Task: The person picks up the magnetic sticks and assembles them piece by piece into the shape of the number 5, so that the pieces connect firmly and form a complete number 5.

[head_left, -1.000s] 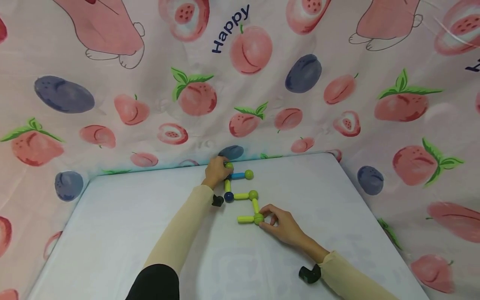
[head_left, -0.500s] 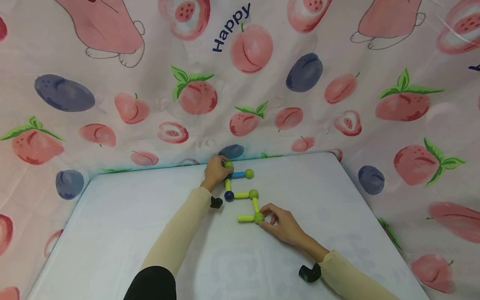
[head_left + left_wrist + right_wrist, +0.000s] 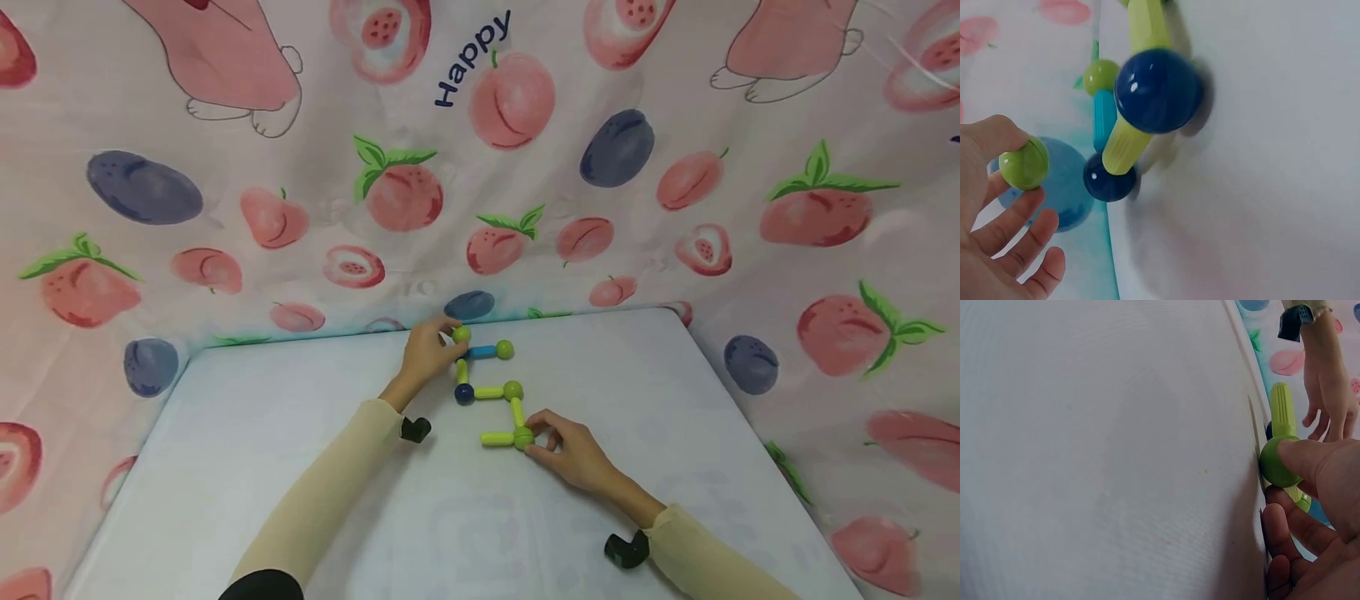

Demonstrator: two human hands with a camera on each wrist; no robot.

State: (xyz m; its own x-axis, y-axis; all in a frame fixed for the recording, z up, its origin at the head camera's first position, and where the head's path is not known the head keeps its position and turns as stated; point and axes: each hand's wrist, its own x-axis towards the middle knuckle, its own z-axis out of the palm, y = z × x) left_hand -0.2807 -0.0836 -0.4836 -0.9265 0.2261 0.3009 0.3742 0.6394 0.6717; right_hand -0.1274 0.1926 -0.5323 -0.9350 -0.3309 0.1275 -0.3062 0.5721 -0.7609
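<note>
A zigzag chain of yellow-green rods, a blue rod and balls lies on the white table. At its far end my left hand pinches a green ball between thumb and index finger, the other fingers spread. In the left wrist view that ball appears apart from the nearby navy ball. Another navy ball sits at a bend. At the near end my right hand pinches a green ball, from which a yellow-green rod points left. My left hand partly hides the far navy ball in the head view.
The white table ends at the back against a fruit-printed cloth. Green balls stand at the blue rod's end and at the chain's middle bend. Dark wrist devices are on both arms.
My left wrist and forearm have swung left and toward me, while the fingers stay at the far green ball. My right hand keeps its place on the near ball. The head view shifts slightly.
</note>
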